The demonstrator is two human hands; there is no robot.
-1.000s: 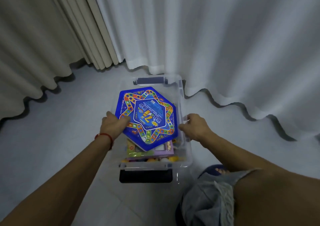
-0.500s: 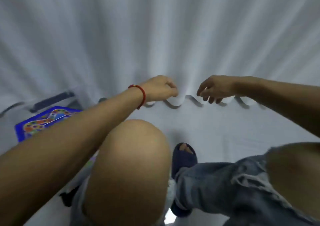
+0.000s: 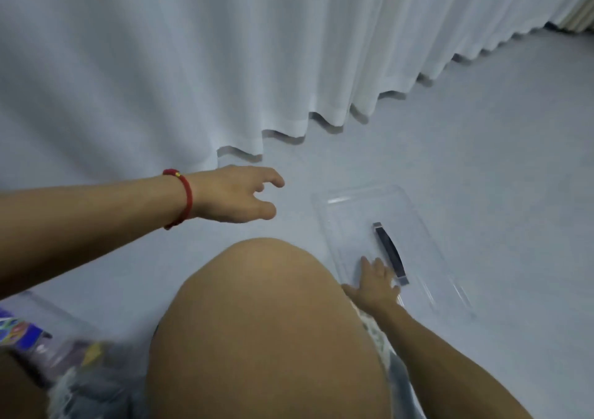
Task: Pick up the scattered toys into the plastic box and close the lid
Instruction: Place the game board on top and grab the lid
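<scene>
The clear plastic lid (image 3: 414,222) with a dark handle (image 3: 389,248) lies flat on the pale floor at the right. My right hand (image 3: 374,282) rests on its near edge with fingers spread, beside the handle. My left hand (image 3: 238,193), with a red string on the wrist, hovers over the floor left of the lid, fingers relaxed and holding nothing. The plastic box (image 3: 35,332) shows blurred at the lower left, with the blue game board (image 3: 19,330) and other toys inside.
A white curtain (image 3: 225,58) hangs along the far side, its hem brushing the floor. My bare knee (image 3: 266,328) fills the lower middle and hides the floor between box and lid. Pale floor (image 3: 482,145) stretches right of the lid.
My view has swung right, away from the box. Both hands left the box; the right one has come down onto the lid and the left one stretches toward it.
</scene>
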